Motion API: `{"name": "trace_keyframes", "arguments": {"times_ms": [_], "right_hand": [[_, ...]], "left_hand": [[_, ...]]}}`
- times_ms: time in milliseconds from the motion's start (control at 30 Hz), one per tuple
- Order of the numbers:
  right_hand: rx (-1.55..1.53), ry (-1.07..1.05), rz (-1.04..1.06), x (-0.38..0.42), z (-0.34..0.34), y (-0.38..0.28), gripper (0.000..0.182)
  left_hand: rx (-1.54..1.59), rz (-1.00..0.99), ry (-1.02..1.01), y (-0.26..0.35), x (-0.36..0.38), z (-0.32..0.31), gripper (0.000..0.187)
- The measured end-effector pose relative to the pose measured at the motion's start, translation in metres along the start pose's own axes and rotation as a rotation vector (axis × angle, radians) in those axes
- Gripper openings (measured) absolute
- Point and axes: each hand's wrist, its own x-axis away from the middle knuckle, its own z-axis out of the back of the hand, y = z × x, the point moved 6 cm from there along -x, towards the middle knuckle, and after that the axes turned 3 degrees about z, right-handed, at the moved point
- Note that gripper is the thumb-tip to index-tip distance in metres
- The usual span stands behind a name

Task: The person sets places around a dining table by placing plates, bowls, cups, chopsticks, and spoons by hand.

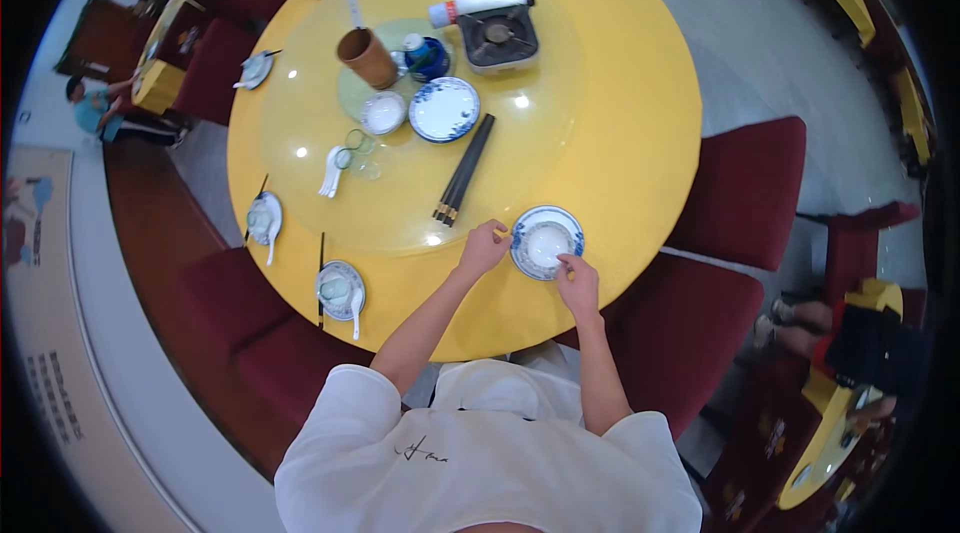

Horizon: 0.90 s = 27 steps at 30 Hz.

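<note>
At the near right of the table a blue-and-white plate [578,221] carries a small patterned bowl [546,244]. My right hand [579,289] reaches over the plate's near edge, its thumb and fingertips closed at the bowl's rim. Just left of the plate is my left hand [485,247], holding nothing, with bent fingers apart and pointing toward the plate. Black chopsticks [465,171] lie in a bundle on the glass turntable beyond my left hand.
The turntable also bears stacked plates [444,110], bowls [383,113], glasses [359,141], white spoons [330,173], a brown cylinder [367,59] and a portable stove [499,37]. A place setting [341,290] sits to the left. Red chairs [690,328] surround the yellow table [640,133].
</note>
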Motion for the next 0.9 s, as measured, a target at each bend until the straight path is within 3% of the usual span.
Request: {"name": "trace_keyframes", "arguments": {"times_ms": [267, 467, 633, 733, 833, 900], "right_hand": [[0.114, 0.047, 0.046, 0.015, 0.018, -0.03, 0.01], [0.046, 0.022, 0.044, 0.025, -0.009, -0.059, 0.01], [0.036, -0.034, 0.033, 0.036, -0.045, -0.081, 0.011], [0.018, -0.053, -0.023, 0.048, -0.062, -0.095, 0.012], [0.023, -0.048, -0.075, 0.059, -0.073, -0.106, 0.012], [0.003, -0.034, -0.091, 0.066, -0.08, -0.112, 0.012]], "left_hand": [[-0.055, -0.01, 0.375, -0.071, -0.001, 0.142, 0.026], [-0.17, -0.005, 0.632, -0.099, -0.032, 0.27, 0.039], [-0.142, 0.07, 0.655, -0.121, -0.085, 0.332, 0.058], [-0.034, 0.085, 0.524, -0.136, -0.121, 0.336, 0.067], [-0.139, 0.059, 0.509, -0.126, -0.134, 0.336, 0.071], [-0.004, 0.161, 0.438, -0.112, -0.127, 0.336, 0.068]]}}
